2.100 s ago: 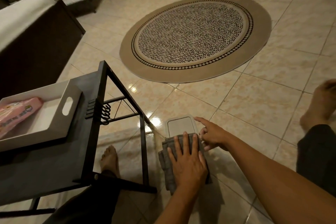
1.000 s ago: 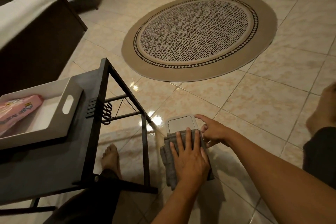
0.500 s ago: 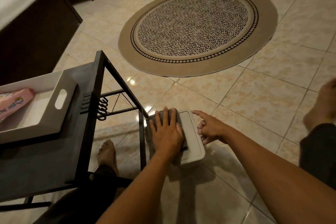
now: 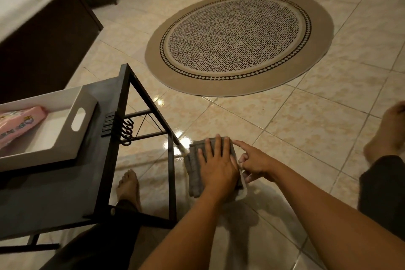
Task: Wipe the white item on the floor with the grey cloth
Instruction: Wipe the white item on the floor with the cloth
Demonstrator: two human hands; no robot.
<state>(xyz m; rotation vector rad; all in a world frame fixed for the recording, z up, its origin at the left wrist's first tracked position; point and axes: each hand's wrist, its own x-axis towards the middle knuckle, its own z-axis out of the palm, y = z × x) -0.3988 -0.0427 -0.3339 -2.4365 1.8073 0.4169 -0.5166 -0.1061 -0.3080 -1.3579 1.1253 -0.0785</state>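
Clearly the wiping step is under way — the left hand [image 4: 215, 165] lies flat, fingers spread, pressing the folded grey cloth [image 4: 195, 173] onto the flat white plastic item [image 4: 243, 193], which sits on the beige tiled floor [image 4: 306, 129] just beside the leg of the black metal-framed surface [image 4: 105, 129] and is almost wholly covered. The right hand [image 4: 255, 163] steadies its right edge — forefinger extended, other fingers loosely curled, gripping nothing. Next, likely, another stroke across the top while the right hand holds it from sliding.
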